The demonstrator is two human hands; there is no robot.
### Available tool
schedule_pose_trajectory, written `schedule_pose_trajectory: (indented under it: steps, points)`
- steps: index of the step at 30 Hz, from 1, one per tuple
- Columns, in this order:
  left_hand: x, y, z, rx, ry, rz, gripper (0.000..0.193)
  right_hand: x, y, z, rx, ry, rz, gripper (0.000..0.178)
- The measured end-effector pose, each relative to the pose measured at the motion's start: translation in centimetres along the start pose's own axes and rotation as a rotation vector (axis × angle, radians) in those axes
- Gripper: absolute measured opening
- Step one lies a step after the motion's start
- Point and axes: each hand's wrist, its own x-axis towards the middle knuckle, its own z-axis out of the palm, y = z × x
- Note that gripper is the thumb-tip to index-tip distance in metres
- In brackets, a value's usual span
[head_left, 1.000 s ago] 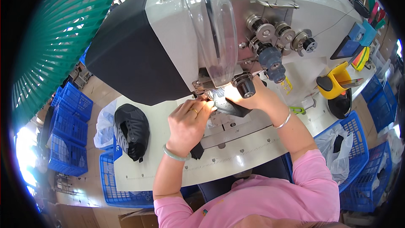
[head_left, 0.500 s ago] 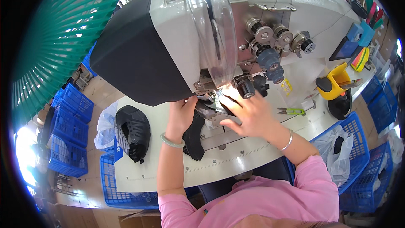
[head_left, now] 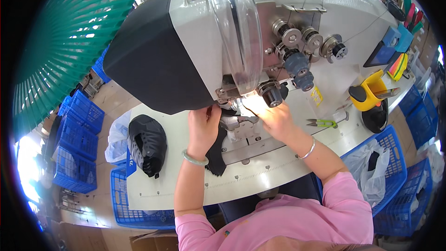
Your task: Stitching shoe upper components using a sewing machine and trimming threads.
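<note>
A large sewing machine (head_left: 195, 56) with a dark end cover takes up the middle, its lamp lighting the needle area. My left hand (head_left: 204, 128) is closed left of the needle, thumb and fingers pinched at a black fabric piece (head_left: 216, 155); that piece hangs beside the hand, over the table edge of the machine bed. My right hand (head_left: 275, 117) reaches in from the other side, fingers drawn together at the needle area below a black knob (head_left: 272, 96). Glare and the knob hide its fingertips, so what they grip cannot be made out.
A black shoe (head_left: 147, 144) stands on the white table (head_left: 186, 190) at left. Green-handled snips (head_left: 323, 123) and a yellow holder (head_left: 371, 90) lie right. Blue crates (head_left: 76, 172) stand on the floor both sides. A green fan guard (head_left: 69, 42) fills the upper left.
My right hand, spread out before, has drawn its fingers together and shifted slightly up and left. The metal bed below the needle shows more. My left hand has stayed nearly in place.
</note>
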Motion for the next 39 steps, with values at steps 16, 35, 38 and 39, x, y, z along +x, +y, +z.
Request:
schedule_pose_trajectory:
  steps: [16,35,38,39]
  points:
    - [1.9,-3.6,1.2,-0.142,-0.014,-0.053,0.023,-0.2,1.8,-0.2,-0.324,-0.198,0.023,0.031]
    - [-4.3,11.1,-5.3,0.659,0.097,0.148,0.018,6.1,-7.1,-1.9,0.485,-0.111,0.203,0.039]
    - [-5.6,9.9,-4.5,0.58,0.139,0.178,0.021,5.7,-6.5,-1.9,0.808,-0.304,0.385,0.032]
    - [-5.8,9.5,-4.6,0.51,0.076,0.125,0.021,5.4,-6.0,-2.0,0.838,-0.414,0.426,0.025]
